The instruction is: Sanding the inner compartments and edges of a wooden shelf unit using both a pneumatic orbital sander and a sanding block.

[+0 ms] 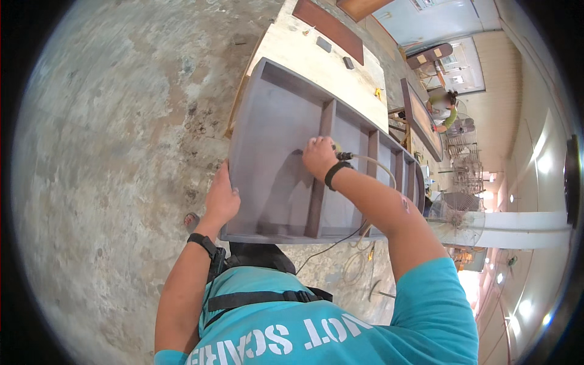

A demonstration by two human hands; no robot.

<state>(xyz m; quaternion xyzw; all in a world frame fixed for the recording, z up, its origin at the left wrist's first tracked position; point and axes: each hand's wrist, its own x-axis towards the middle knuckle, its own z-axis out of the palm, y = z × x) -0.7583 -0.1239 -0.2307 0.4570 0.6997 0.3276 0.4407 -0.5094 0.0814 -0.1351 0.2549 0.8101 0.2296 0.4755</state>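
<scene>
A dark grey-brown wooden shelf unit (286,140) lies on its back, its compartments parted by several crosspieces. My left hand (222,198) grips its near-left edge, thumb toward the inside; some fingers are hidden behind the side board. Over the large left compartment, my right hand (319,158) is closed round a small air tool (337,149). The hand covers most of the tool, so its exact kind does not show. From its dark connector, a pale hose (378,163) runs back past my right forearm.
Beyond the unit, a pale worktable (298,45) carries a brown board (331,30), small grey blocks (323,44) and a yellow item (378,93). A person (443,112) works at another panel on the right. A fan (459,213) stands nearby; hose loops (356,267) hang beside me.
</scene>
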